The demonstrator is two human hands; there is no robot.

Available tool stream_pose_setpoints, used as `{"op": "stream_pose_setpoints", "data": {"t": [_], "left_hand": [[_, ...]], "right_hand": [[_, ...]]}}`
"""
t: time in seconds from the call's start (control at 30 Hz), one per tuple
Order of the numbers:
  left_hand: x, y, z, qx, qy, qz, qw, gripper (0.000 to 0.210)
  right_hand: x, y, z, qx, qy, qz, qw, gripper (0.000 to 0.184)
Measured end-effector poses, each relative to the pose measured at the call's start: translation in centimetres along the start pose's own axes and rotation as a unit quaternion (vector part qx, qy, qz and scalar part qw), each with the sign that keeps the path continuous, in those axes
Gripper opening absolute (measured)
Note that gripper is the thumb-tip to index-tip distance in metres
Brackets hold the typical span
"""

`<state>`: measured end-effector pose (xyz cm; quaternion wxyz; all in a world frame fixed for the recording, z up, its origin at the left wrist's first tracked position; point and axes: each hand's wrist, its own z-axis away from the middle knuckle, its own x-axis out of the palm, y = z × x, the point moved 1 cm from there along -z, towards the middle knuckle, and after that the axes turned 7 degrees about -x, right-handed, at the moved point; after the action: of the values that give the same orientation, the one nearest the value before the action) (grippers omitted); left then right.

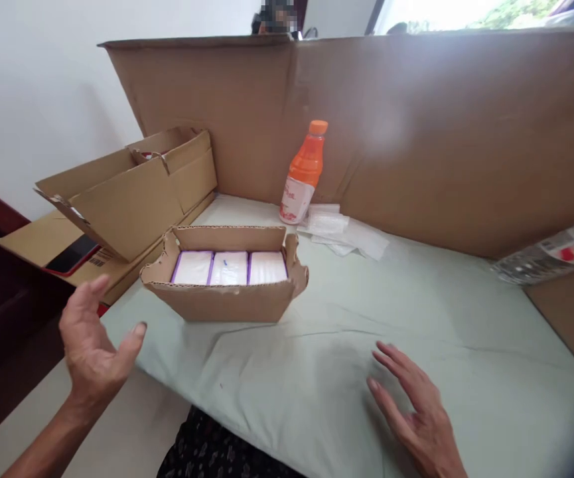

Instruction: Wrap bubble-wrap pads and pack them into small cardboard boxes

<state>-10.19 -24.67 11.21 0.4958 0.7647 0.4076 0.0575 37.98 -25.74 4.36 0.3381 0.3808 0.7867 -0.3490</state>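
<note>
A small open cardboard box stands on the pale green cloth with its flaps up. Inside it, three white packs with purple edges sit side by side in a row. My left hand is raised to the left of the box, fingers and thumb apart, holding nothing. On the right, my right hand hovers low over the cloth, also empty with its fingers apart. Neither hand touches the box.
A bigger open carton rests on flat cardboard at left, near a dark phone-like object. An orange bottle and clear plastic wrappers lie behind the box. A plastic bottle is at right. Tall cardboard walls the back; a person is behind.
</note>
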Motion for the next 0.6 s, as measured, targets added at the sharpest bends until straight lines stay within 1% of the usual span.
{"op": "stream_pose_setpoints", "data": {"t": [0.03, 0.07, 0.1, 0.13, 0.2, 0.23, 0.3, 0.37, 0.43, 0.5, 0.6], "left_hand": [[-0.4, -1.2, 0.8, -0.025, -0.019, 0.028, 0.999, 0.092], [-0.3, -2.3, 1.3, -0.05, -0.046, 0.054, 0.996, 0.097], [0.2, -3.2, 1.7, -0.083, -0.075, 0.076, 0.991, 0.1], [1.0, -3.9, 1.8, -0.129, -0.102, 0.093, 0.982, 0.101], [3.0, -4.5, 1.8, -0.214, -0.146, 0.128, 0.957, 0.096], [4.0, -4.4, 1.7, -0.242, -0.165, 0.139, 0.946, 0.09], [6.0, -3.8, 1.6, -0.268, -0.185, 0.145, 0.934, 0.075], [8.0, -2.9, 1.5, -0.267, -0.18, 0.139, 0.936, 0.064], [10.5, -1.9, 1.4, -0.258, -0.176, 0.137, 0.94, 0.057], [13.7, -0.8, 1.2, -0.245, -0.198, 0.155, 0.936, 0.053], [19.4, 1.3, 1.2, -0.219, -0.243, 0.205, 0.923, 0.051]], "right_hand": [[0.2, -1.2, -0.7, -0.007, -0.017, -0.034, 0.999, 0.044], [0.6, -2.5, -1.5, -0.014, -0.04, -0.075, 0.996, 0.049], [1.2, -3.8, -2.3, -0.019, -0.066, -0.117, 0.991, 0.054], [2.0, -5.0, -3.1, -0.017, -0.092, -0.156, 0.983, 0.059], [3.8, -7.0, -4.5, -0.004, -0.133, -0.227, 0.965, 0.071], [4.6, -7.7, -5.0, 0.0, -0.148, -0.258, 0.955, 0.076], [6.0, -8.4, -5.8, -0.004, -0.159, -0.305, 0.939, 0.082], [6.6, -8.0, -6.5, -0.009, -0.151, -0.33, 0.932, 0.083], [6.6, -6.7, -7.3, 0.009, -0.124, -0.331, 0.936, 0.08], [6.1, -4.6, -8.3, 0.047, -0.087, -0.316, 0.944, 0.076], [4.9, -0.9, -9.9, 0.125, -0.033, -0.286, 0.949, 0.066]]}}
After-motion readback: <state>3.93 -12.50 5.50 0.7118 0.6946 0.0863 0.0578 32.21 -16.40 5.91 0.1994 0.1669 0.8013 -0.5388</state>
